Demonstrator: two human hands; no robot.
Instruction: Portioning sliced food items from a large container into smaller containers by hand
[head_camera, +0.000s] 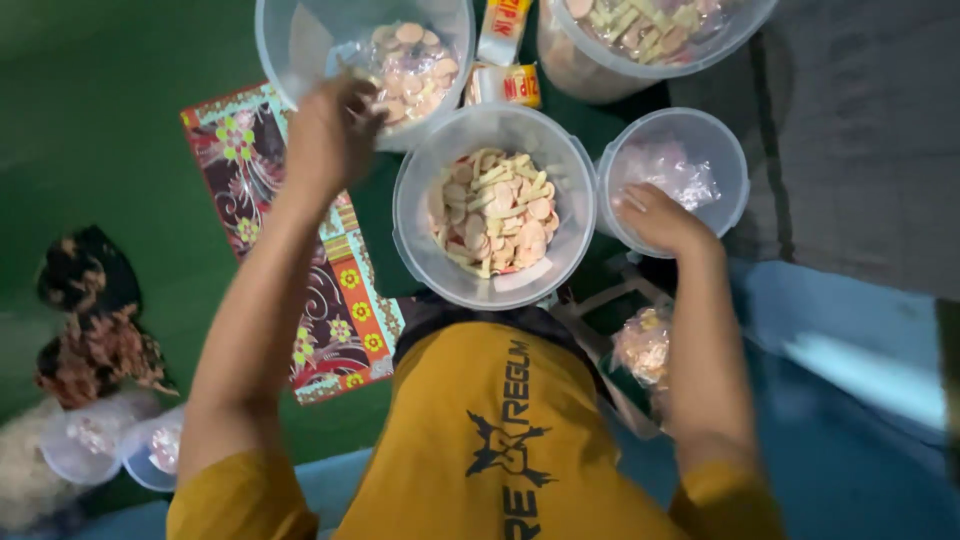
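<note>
Yellow shirt (500, 430) above green floor (90, 110); left hand (330, 130) seemingly grips bag (400, 70), right hand (660, 220) loosely spread.

Patterned mat (330, 300) (floral), green floor (100, 120), yellow packets (505, 85)

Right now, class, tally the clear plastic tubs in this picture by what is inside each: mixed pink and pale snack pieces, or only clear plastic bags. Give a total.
Tubs with snack pieces: 3 – centre tub, the tub the left hand reaches into, and the top-right tub.
Tubs with clear bags only: 1 – the tub under the right hand.
Total: 4
</note>
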